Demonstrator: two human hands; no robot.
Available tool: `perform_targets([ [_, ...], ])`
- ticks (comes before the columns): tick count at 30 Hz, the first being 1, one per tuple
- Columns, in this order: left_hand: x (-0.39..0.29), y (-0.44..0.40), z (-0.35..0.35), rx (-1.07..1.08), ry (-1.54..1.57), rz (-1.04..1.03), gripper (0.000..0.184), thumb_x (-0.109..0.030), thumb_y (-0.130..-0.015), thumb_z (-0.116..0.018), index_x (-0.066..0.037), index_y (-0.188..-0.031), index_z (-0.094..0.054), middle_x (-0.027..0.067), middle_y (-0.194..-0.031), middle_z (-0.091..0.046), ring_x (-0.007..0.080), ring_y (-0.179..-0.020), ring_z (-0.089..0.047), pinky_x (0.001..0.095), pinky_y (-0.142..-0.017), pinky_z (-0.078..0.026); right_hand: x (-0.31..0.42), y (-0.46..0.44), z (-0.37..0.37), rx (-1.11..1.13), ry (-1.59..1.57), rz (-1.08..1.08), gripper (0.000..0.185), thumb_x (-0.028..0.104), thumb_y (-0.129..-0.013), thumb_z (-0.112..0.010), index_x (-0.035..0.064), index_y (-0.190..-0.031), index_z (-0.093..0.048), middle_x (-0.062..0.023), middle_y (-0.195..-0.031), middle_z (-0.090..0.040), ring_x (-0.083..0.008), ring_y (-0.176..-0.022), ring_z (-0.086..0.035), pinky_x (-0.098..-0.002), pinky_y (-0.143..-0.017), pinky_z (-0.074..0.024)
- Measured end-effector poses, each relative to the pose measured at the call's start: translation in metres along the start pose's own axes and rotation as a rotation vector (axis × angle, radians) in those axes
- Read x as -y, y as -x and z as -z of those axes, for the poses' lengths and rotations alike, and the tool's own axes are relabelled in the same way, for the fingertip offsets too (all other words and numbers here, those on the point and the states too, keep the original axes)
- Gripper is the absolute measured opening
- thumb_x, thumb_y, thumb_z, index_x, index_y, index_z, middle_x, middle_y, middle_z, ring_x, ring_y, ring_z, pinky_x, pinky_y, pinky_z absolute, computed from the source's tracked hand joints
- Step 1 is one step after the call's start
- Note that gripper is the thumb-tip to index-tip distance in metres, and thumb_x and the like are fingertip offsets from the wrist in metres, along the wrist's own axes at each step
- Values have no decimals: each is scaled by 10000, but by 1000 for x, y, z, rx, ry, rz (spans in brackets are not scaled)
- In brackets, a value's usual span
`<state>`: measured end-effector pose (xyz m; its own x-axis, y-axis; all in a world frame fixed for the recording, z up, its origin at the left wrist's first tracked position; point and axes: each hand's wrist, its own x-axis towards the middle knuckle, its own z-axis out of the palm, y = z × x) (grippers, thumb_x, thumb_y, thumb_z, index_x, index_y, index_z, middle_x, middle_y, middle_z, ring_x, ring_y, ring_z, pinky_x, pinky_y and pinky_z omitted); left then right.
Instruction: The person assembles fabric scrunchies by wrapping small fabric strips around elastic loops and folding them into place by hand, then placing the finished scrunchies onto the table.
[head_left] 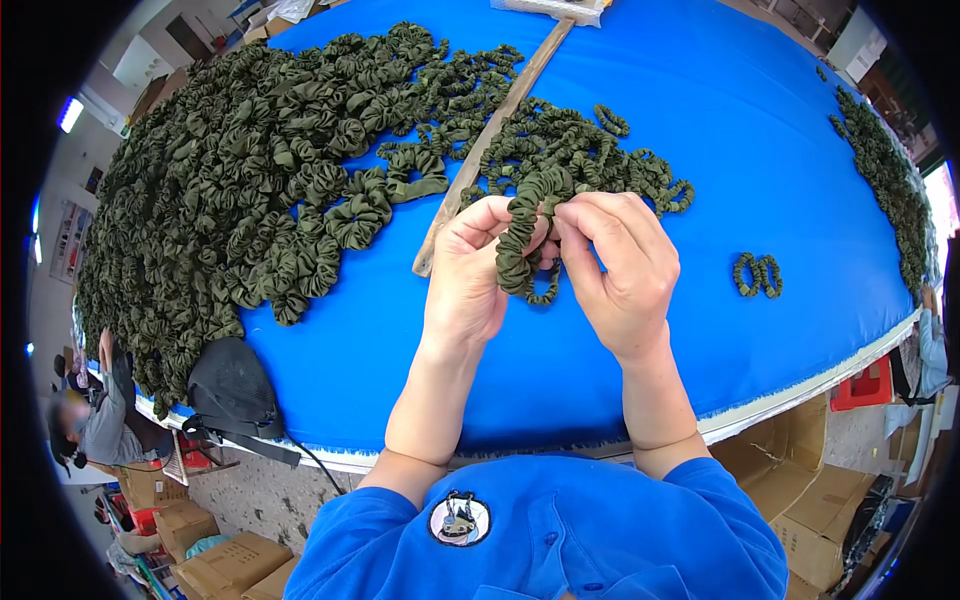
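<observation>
A dark green scrunchie (519,235) is held up above the blue cloth, between my two hands. My left hand (468,270) grips it from the left, fingers wrapped behind it. At its right side, my right hand (622,262) pinches with thumb and forefinger; whether cloth or a thread is in that pinch is hidden. Below the held one a thinner green scrunchie loop (543,291) shows by my left fingers. Just beyond my hands lies a small heap of thin green scrunchies (590,150).
A large pile of green scrunchies (250,170) covers the left, divided from the small heap by a wooden strip (495,140). Two scrunchies (757,275) lie at right; more line the far right edge. A black bag (232,390) sits at the front left edge. Another person (110,425) sits at far left.
</observation>
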<state>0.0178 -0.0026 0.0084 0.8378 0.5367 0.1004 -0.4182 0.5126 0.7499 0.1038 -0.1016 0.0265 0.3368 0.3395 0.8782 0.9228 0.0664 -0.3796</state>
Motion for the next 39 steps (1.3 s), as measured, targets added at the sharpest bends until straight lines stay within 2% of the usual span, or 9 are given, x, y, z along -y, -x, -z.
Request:
perform_targets([
  [15, -2, -1, -2, 16, 100, 68, 92, -45, -779, -680, -34, -837, -610, 58, -730, -619, 114, -643, -577, 207, -588, -464, 0, -1, -1, 10, 68, 55, 190, -101, -631, -653, 6, -782, -614, -64, -807, -615, -167, -634, -512, -257, -563, -424],
  [20, 3, -1, -1, 52, 173, 56, 88, -44, -773, -678, -29, -831, -614, 46, -710, -610, 105, -640, -570, 198, -585, -455, -4, 1, -5, -1, 80, 83, 191, -76, -640, -634, 23, -790, -572, -65, -789, -566, -191, -599, -469, -288, -550, -416],
  [25, 8, 1, -4, -21, 119, 20, 103, -33, -771, -678, -25, -845, -606, 46, -729, -616, 94, -642, -567, 185, -594, -453, -8, 2, -7, -8, 44, 74, 184, -72, -630, -622, 31, -766, -551, -61, -756, -546, -190, -590, -457, -291, -543, -409],
  [29, 16, 0, -1, -87, 34, -86, 128, -14, -769, -676, -25, -869, -597, 60, -770, -633, 84, -655, -573, 170, -614, -460, -9, 1, -7, -6, 35, 95, 237, -118, -573, -604, 37, -747, -557, -49, -737, -565, -174, -599, -475, -267, -535, -408],
  [39, 12, -1, 0, -29, 15, -145, 132, 26, -783, -644, -30, -890, -591, 71, -822, -648, 84, -708, -595, 169, -649, -475, -11, -1, -5, 20, 23, 160, 229, -114, -551, -602, 28, -728, -564, -55, -737, -569, -179, -588, -461, -272, -519, -397],
])
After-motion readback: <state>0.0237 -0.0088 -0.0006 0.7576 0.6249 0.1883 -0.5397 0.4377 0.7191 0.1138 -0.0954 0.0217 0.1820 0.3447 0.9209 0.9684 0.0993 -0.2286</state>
